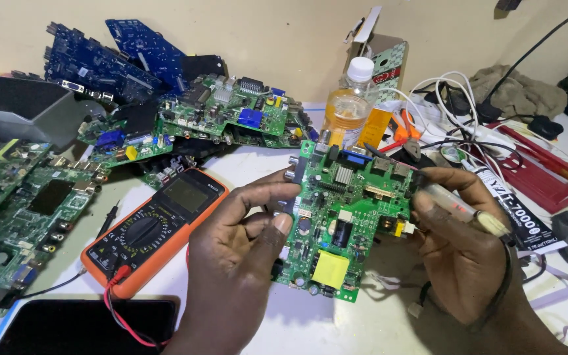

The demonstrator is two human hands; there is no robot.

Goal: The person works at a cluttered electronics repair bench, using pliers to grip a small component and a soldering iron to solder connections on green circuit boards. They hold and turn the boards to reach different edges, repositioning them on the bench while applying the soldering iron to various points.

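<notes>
The green circuit board (346, 220), judged light, stiff and fragile, is pinched at its bare edges by the left hand (244, 263), while the right hand (458, 253) is closed around a pen-like tool (455, 205)

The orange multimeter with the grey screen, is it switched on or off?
Off, it seems: the screen of the orange multimeter is blank, no digits show. The dial's exact position is too small to tell.

The left hand (238, 263) hides the circuit board's (350, 217) left edge (perhaps a connector).
</notes>
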